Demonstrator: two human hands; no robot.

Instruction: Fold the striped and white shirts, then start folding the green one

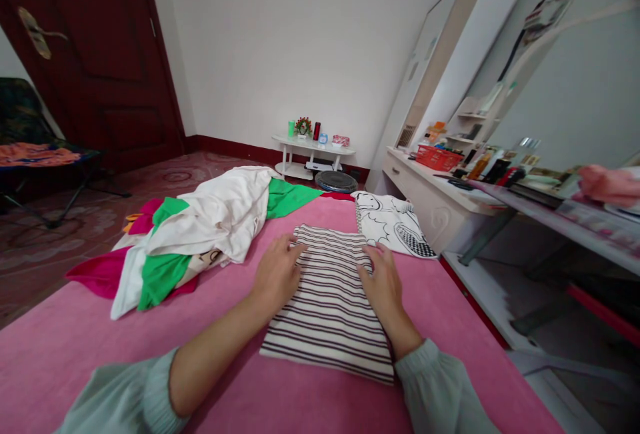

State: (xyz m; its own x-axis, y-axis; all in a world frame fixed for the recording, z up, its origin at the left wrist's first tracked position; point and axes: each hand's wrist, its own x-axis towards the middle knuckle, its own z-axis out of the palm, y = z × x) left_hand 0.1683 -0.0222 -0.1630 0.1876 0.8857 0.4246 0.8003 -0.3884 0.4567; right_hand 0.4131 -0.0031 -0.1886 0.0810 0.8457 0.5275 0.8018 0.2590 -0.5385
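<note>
A folded white cloth with dark stripes (327, 307) lies on the pink bed cover (75, 347) in front of me. My left hand (277, 270) rests flat on its left edge, fingers stretched toward the far corner. My right hand (383, 283) lies flat on the right side of the cloth, fingers spread. Neither hand holds anything. Just beyond the striped cloth lies a folded white cloth with black cartoon drawings (391, 223).
A heap of white, green and magenta clothes (200, 231) lies at the left on the bed. A white dresser (435, 197) crowded with bottles and a red basket stands at right. A small white side table (313, 151), a dark red door (95, 54) and a folding chair (35, 147) are further off.
</note>
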